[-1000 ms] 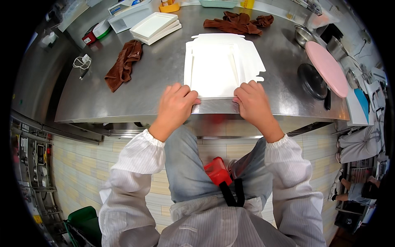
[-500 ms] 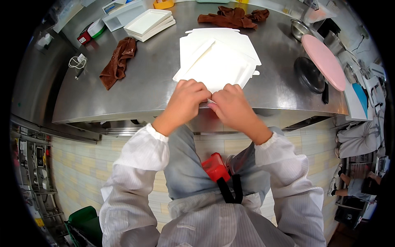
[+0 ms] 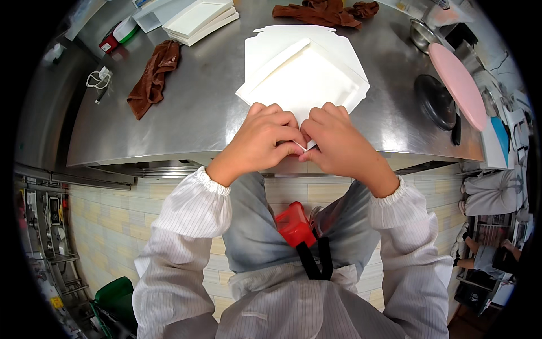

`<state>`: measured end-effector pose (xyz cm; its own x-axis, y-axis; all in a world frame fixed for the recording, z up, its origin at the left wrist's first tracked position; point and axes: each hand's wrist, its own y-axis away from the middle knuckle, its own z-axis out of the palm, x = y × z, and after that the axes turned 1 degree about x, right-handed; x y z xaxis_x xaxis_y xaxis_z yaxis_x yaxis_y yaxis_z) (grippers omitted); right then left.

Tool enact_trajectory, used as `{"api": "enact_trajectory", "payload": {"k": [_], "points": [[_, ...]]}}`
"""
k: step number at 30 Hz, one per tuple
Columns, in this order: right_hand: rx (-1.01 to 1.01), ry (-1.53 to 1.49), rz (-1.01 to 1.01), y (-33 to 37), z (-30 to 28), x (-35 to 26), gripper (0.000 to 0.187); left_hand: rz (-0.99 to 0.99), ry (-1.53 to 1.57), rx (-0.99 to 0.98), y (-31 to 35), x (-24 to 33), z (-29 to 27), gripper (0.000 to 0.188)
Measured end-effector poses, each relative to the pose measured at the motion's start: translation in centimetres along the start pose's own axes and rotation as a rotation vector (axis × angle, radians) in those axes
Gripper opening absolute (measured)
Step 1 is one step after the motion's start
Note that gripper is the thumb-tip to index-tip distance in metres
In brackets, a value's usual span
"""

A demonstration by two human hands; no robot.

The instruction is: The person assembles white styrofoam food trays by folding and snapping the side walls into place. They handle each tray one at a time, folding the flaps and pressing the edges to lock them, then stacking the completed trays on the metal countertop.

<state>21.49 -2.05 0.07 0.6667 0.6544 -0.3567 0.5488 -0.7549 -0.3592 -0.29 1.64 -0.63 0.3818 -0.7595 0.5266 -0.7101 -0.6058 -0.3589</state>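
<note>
A partly folded white cardboard tray (image 3: 316, 76) lies at an angle, with one raised side along its far left. Under it are flat white cardboard blanks (image 3: 268, 48) with cut edges and tabs. My left hand (image 3: 261, 137) closes on the tray's near corner, thumb and fingers pinching the card. Right beside it, my right hand (image 3: 349, 141) pinches the same corner from the other side. A small folded edge of card shows between the two thumbs. The rest of that corner is hidden by my fingers.
A stack of white trays (image 3: 199, 21) stands at the back left of the steel table (image 3: 209, 96), near a crumpled brown cloth (image 3: 155, 76). More brown cloths (image 3: 316, 12) lie at the back. Right are a pink disc (image 3: 460, 85), a black round object (image 3: 433, 101) and a metal bowl (image 3: 422, 36).
Both hands have shifted slightly right, still at the near corner, and their thumbs now meet closer around the card. The tray has turned a little on the blanks, and the whole view has shifted slightly.
</note>
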Motion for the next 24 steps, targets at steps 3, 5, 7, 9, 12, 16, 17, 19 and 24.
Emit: {"api": "enact_trajectory", "payload": {"k": [3, 5, 7, 9, 12, 16, 17, 19, 24], "points": [[0.051, 0.002, -0.028, 0.7, 0.2, 0.2, 0.027, 0.012, 0.003, 0.014, -0.1, -0.1, 0.0, 0.006], [0.130, 0.009, -0.059, 1.1, 0.6, 0.3, 0.025, 0.018, 0.014, 0.024, -0.2, 0.0, -0.1, 0.006], [0.250, 0.028, -0.083, 1.6, 1.2, 0.2, 0.025, 0.020, 0.013, 0.043, -0.2, 0.0, 0.0, 0.007], [0.308, 0.032, -0.035, 2.2, 2.0, -0.3, 0.024, 0.019, 0.000, 0.071, -0.3, 0.0, 0.1, 0.007], [0.307, 0.101, -0.018, 2.0, 1.8, -0.7, 0.021, -0.005, -0.011, 0.095, -0.4, 0.3, 0.3, 0.004], [0.228, 0.072, -0.040, 1.6, 1.3, -0.2, 0.019, 0.039, -0.094, 0.168, -0.1, -0.6, 0.7, 0.010], [0.188, 0.069, -0.037, 1.8, 0.6, 0.1, 0.019, 0.054, -0.162, 0.209, 0.2, -1.0, 0.5, 0.011], [0.110, 0.073, -0.020, 2.8, -1.4, 1.1, 0.017, 0.081, -0.265, 0.252, 0.8, -1.8, -0.7, 0.012], [0.096, 0.109, 0.020, 3.8, -2.9, 1.9, 0.011, 0.156, -0.358, 0.266, 1.8, -2.1, -1.0, 0.012]]}}
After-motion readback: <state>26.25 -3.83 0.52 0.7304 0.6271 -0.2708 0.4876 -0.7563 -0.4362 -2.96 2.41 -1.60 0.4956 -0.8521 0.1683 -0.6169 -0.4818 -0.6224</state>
